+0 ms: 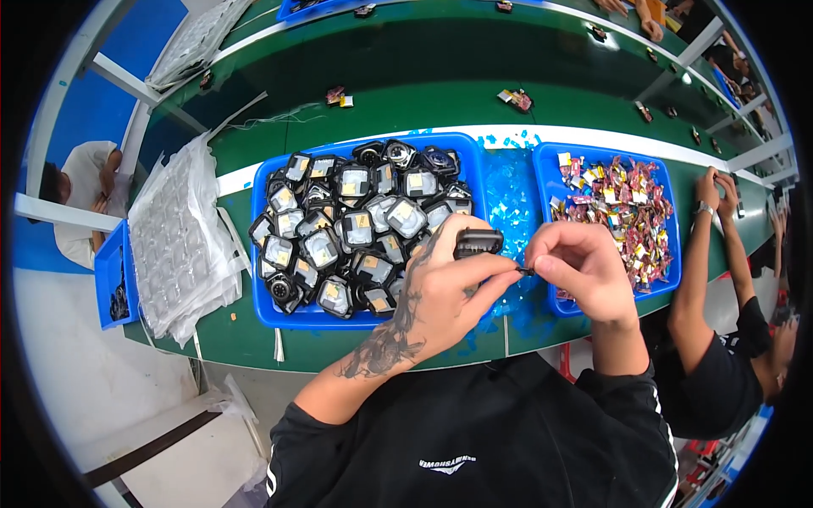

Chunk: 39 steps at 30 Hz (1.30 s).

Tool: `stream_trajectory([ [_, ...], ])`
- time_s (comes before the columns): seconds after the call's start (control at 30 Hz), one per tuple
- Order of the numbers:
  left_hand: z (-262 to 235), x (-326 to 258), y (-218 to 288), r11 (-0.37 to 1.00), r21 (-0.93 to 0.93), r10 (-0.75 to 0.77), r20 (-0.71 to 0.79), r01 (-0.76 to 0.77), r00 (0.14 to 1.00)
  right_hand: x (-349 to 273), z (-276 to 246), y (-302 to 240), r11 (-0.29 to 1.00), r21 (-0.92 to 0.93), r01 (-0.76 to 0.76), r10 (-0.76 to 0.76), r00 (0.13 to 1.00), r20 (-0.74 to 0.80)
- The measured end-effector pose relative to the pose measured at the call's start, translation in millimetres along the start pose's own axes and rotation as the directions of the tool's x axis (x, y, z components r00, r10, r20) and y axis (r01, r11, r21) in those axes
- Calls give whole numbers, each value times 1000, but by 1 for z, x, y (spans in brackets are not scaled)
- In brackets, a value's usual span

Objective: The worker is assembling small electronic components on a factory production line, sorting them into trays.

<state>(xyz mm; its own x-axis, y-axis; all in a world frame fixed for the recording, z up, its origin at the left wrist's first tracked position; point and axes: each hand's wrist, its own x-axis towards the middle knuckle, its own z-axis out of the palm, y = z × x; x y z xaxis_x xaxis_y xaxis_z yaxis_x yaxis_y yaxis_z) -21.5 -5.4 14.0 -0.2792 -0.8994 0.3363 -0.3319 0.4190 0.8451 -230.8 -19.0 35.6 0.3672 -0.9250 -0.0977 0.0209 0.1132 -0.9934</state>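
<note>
My left hand [453,284] is closed around a black smartwatch case [478,243], held up over the right edge of a blue tray. Its thumb and forefinger also reach toward a tiny dark piece [525,271]. My right hand [584,267] pinches that same small piece, fingertips almost touching those of the left; what it is exactly is too small to tell. Under and left of my hands, the blue tray [257,292] holds a heap of black watch cases [356,227], many with clear covers and yellowish labels.
A second blue tray [542,173] at right holds many small battery-and-circuit parts [622,207]. Blue film scraps [508,190] lie between the trays. Stacked clear plastic trays [182,245] stand at left. The green conveyor [406,93] carries scattered parts. A co-worker's arms [703,245] are close at right.
</note>
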Motion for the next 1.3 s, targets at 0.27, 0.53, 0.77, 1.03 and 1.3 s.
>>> stream_trajectory([
  [0.27, 5, -11, -6, 999, 6, 46, -100, -46, 994, 20, 4, 32, 769, -630, 106, -188, 980, -65],
  [0.53, 13, -20, -17, 894, -366, -302, -68, 258, 951, 1, 27, 15, 798, -581, 157, -266, 958, -107],
  [0.77, 1, -23, -16, 881, -363, -301, 65, 303, 951, 3, 36, 18, 916, -323, 237, -327, 909, -258],
  [1.03, -4, -26, -16, 652, -724, -351, -24, 226, 936, 11, 60, -8, 766, -564, 308, -370, 929, 5],
  [1.3, -6, -29, -11, 611, -762, -290, 39, 217, 956, 18, 73, -10, 742, -655, 144, -274, 956, -100],
])
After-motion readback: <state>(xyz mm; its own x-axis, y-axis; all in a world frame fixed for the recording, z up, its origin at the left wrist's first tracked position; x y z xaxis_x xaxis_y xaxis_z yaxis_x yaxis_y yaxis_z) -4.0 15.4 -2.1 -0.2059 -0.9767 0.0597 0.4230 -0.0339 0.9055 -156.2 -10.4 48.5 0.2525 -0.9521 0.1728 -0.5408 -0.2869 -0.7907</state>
